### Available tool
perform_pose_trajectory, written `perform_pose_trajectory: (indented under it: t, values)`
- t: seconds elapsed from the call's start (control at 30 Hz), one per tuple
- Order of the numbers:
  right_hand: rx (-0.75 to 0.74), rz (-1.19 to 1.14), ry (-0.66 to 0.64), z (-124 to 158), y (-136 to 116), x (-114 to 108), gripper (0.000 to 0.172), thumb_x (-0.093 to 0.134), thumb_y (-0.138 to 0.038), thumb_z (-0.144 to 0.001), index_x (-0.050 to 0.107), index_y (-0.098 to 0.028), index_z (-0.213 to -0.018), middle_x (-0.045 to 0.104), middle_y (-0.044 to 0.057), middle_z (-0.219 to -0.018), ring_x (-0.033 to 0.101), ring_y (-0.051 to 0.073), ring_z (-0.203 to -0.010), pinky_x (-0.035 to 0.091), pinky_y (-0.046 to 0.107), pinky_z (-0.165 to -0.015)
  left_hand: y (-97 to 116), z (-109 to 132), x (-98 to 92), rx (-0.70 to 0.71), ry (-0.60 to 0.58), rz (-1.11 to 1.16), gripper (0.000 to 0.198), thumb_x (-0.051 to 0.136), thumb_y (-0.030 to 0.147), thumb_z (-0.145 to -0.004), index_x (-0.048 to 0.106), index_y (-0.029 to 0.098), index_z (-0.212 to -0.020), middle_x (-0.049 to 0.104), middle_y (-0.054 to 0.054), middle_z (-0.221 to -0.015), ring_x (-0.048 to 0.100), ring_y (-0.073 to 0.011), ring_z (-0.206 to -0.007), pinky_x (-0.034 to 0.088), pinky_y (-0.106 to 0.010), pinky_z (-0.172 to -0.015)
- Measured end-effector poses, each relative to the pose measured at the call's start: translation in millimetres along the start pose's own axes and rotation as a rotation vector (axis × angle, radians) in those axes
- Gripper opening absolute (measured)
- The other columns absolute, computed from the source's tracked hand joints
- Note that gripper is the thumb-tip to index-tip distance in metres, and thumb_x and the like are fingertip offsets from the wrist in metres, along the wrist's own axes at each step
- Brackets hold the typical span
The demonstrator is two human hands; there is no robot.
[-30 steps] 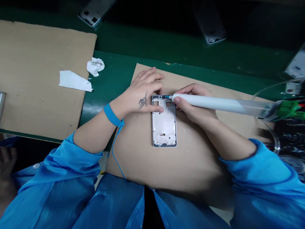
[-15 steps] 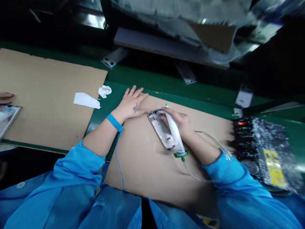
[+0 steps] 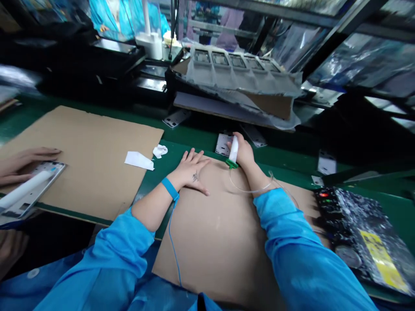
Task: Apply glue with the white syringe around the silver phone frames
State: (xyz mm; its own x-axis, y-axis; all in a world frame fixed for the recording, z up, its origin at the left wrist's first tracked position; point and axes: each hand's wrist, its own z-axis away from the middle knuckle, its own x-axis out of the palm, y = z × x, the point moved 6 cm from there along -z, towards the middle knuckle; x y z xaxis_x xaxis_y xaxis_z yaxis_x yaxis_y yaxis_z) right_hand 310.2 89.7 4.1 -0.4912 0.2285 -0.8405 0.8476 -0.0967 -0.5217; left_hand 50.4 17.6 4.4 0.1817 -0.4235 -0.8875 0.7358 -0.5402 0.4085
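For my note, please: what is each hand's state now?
Left hand: open, over corner of brown cardboard sheet.
Right hand: holding white tubular green-capped syringe, touching silver rectangular phone frame.

From here I can make out five phone frames (image 3: 222, 144) (image 3: 177, 117) (image 3: 255, 136) (image 3: 327, 163) (image 3: 39, 194), two dispensing syringes (image 3: 234, 149) (image 3: 27, 186), two cardboard sheets (image 3: 97, 164) (image 3: 210, 242) up front, two scraps of white paper (image 3: 139, 160) (image 3: 160, 150), one speckled control box (image 3: 363, 216) with one yellow label (image 3: 384, 261), and one blue wristband (image 3: 169, 188).

Way open over near cardboard (image 3: 217, 250); tray (image 3: 240, 80) blocks beyond right hand (image 3: 244, 151); tube (image 3: 246, 191) loops beside sleeve (image 3: 282, 216).
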Motion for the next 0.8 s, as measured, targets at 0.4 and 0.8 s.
perform_pose_trajectory:
  t: [0.4,0.8]
  values:
    - [0.466,0.112,0.185,-4.4,108.8,-77.5,0.099,0.090,-0.027,-0.092,0.042,-0.004,-0.176,0.065,0.040,-0.154,0.068,0.043,-0.136,0.043,0.046,-0.101,3.8,3.2,4.9,-0.044,-0.073,0.052,0.152,0.097,0.085,-0.067,0.030,0.018,-0.186,0.004,-0.015,-0.198,-0.014,-0.0523,-0.182,-0.010,-0.070,-0.148]
    - [0.531,0.036,0.349,12.4,102.9,-100.2,0.095,0.085,-0.040,-0.093,0.043,0.000,-0.169,0.072,0.040,-0.144,0.075,0.051,-0.137,0.057,0.059,-0.116,-5.5,-1.8,-4.9,-0.094,-0.007,0.040,0.122,0.089,0.069,-0.081,0.040,0.023,-0.183,0.013,-0.014,-0.197,-0.004,-0.0490,-0.183,0.002,-0.072,-0.148]
